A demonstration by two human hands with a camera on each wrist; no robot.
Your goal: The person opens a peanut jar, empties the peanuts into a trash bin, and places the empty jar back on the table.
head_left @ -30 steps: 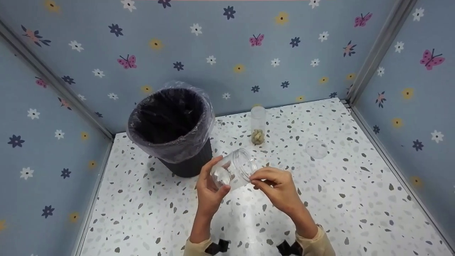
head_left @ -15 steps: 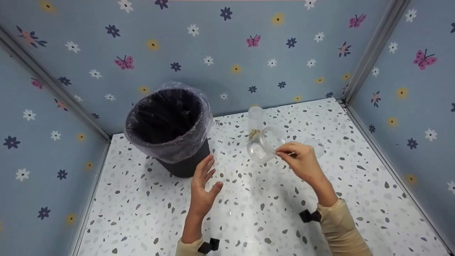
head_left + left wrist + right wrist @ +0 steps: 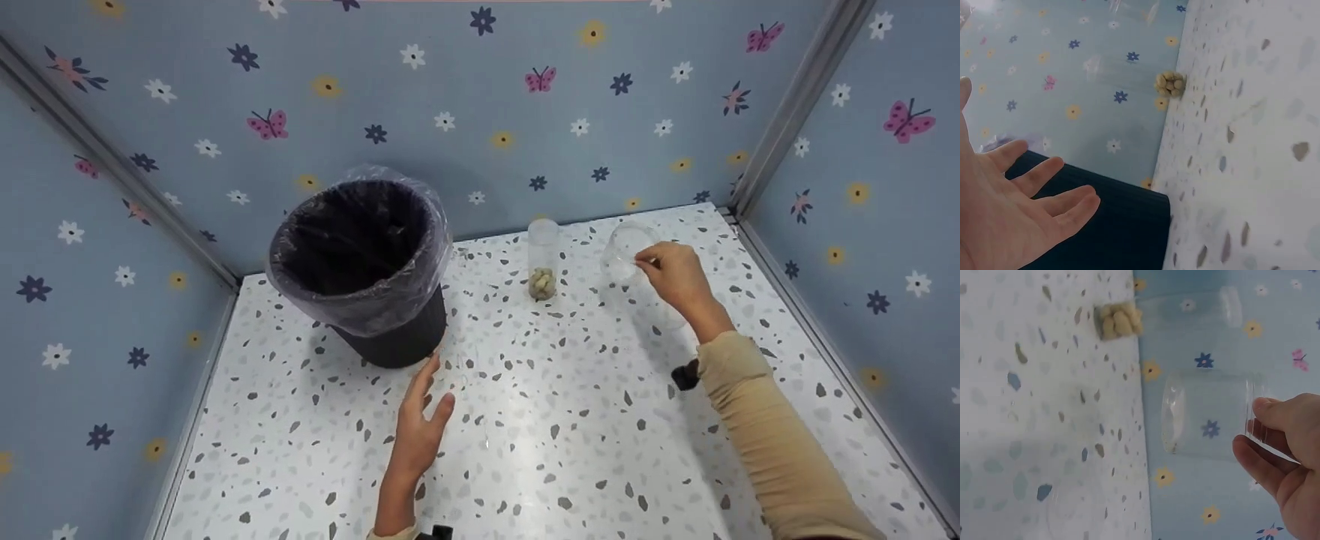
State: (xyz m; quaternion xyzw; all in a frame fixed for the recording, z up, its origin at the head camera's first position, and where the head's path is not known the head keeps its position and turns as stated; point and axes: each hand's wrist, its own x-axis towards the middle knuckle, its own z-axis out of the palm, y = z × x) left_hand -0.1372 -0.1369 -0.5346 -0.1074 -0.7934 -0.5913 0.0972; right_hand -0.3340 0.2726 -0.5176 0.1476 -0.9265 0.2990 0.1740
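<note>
My right hand [image 3: 679,281] pinches the rim of a clear plastic jar [image 3: 1207,416] between thumb and fingers, at the back right of the table. In the right wrist view the jar looks empty, and its base appears raised off the tabletop. Left of it stands a tall clear container [image 3: 543,259], its bottom filled with pale tan nut-like pieces [image 3: 1120,322]. My left hand [image 3: 420,431] is in front of the black bin [image 3: 397,337], fingers extended and holding nothing.
A thin purple-tinted bag [image 3: 360,307] lines the bin. A faint clear round lid [image 3: 670,319] lies on the speckled white table [image 3: 555,435], partly behind my right forearm. Blue patterned panels [image 3: 480,165] enclose the back and sides.
My left hand has let go of the jar and drawn back slightly toward me. My right hand has carried the jar rightward and away, past the tall container.
</note>
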